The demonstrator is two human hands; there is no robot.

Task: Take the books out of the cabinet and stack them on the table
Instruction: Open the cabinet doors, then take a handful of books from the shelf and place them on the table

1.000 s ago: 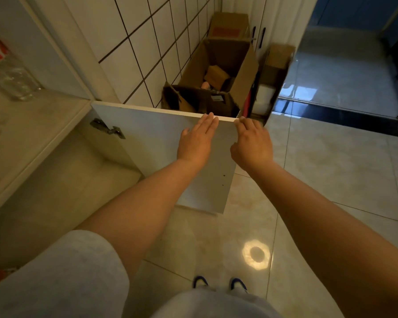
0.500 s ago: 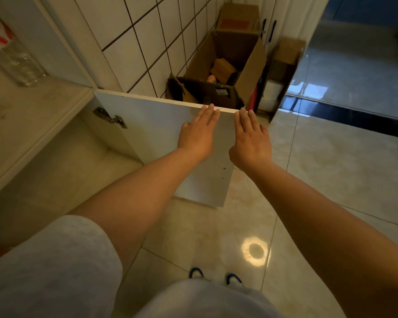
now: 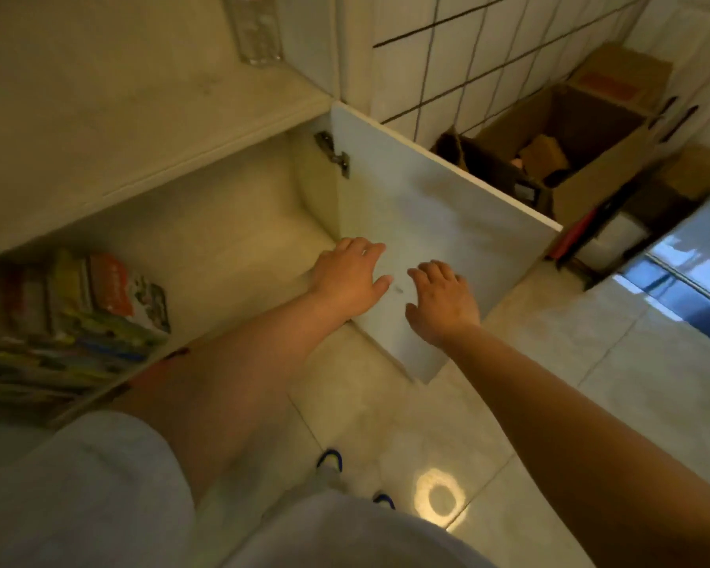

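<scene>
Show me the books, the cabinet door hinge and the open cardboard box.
books point(image 3: 70, 321), head view, on the spines of the row.
hinge point(image 3: 333, 154), head view, on its metal arm.
cardboard box point(image 3: 603, 178), head view, on its near wall.

both arms stretched forward and down, bare forearms. left hand point(image 3: 351, 276) palm down, fingers straight and together, thumb out to right. right hand point(image 3: 441, 301) just beside it, palm down, fingers spread and slightly bent, holding nothing. hands apart, not touching. wrists level. grey-shorted legs bent below, left knee raised under left arm.
</scene>
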